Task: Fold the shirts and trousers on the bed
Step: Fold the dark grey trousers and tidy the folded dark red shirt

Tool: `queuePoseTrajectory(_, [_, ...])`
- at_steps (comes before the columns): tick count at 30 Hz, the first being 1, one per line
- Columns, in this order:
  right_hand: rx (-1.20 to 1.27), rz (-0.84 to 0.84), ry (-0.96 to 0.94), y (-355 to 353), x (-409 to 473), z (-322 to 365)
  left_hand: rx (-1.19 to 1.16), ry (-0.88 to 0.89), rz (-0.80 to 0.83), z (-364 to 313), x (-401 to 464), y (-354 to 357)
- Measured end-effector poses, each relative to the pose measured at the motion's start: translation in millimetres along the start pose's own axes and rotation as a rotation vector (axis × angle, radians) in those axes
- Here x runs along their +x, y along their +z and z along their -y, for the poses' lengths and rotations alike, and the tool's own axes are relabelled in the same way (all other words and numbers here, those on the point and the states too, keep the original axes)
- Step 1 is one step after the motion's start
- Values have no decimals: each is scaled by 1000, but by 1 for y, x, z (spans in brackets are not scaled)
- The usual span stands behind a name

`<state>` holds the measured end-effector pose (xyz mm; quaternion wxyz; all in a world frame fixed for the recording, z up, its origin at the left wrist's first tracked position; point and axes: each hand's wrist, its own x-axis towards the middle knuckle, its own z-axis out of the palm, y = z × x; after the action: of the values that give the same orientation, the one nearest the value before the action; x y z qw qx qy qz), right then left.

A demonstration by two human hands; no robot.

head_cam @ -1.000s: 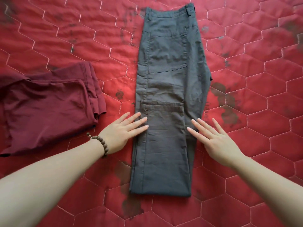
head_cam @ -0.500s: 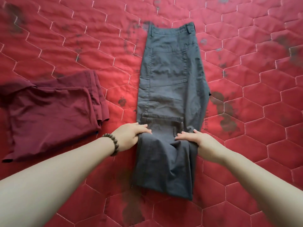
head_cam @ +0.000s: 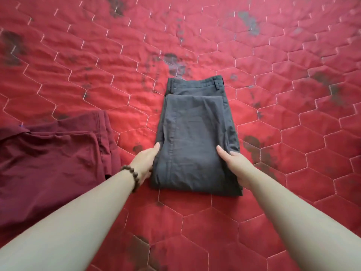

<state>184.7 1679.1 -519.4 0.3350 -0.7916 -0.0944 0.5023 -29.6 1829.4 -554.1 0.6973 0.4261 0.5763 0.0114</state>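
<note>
The left hand (head_cam: 145, 163), a beaded bracelet (head_cam: 131, 178) on its wrist, gripped the left edge of the grey trousers (head_cam: 195, 137) near their folded end, thumb lying on top of the cloth and the fingers hidden beneath it. The right hand (head_cam: 237, 166) held the opposite edge the same way, thumb on the upper layer and the other fingers tucked out of sight under the stack. In the head view, the only one there was, the trousers lay on the red quilted bed (head_cam: 293, 133) roughly midway between its left and right sides, doubled over so that the leg hems sat just short of the waistband (head_cam: 195, 85), which showed as a strip at the far end. A maroon shirt (head_cam: 50, 161) lay folded near the left edge of the bed, apart from the trousers and untouched by either hand. By the look of it the trousers were one fold from done, or were about to be lifted as a bundle; which of the two could not be told. Either way the step would go best with both hands keeping every layer pinched together, raising the near end evenly, and carrying it toward the waistband without letting the upper layer slide sideways. Once laid down, the edges would want squaring and the top pressing flat, since the cloth showed soft creases across its middle.
</note>
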Motion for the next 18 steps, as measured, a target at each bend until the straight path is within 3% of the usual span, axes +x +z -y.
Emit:
queuePoseTrajectory(4, [-261, -149, -193, 4, -1, -5, 166, 232, -84, -1, 4, -1])
queuePoseTrajectory(10, [-250, -241, -274, 15, 17, 2, 240, 458, -240, -16, 11, 21])
queuePoseTrajectory(14, [-281, -385, -373, 19, 19, 6, 289, 498, -372, -19, 17, 25])
queuePoseTrajectory(18, [-189, -448, -421, 16, 23, 20, 228, 519, -356, -39, 22, 23])
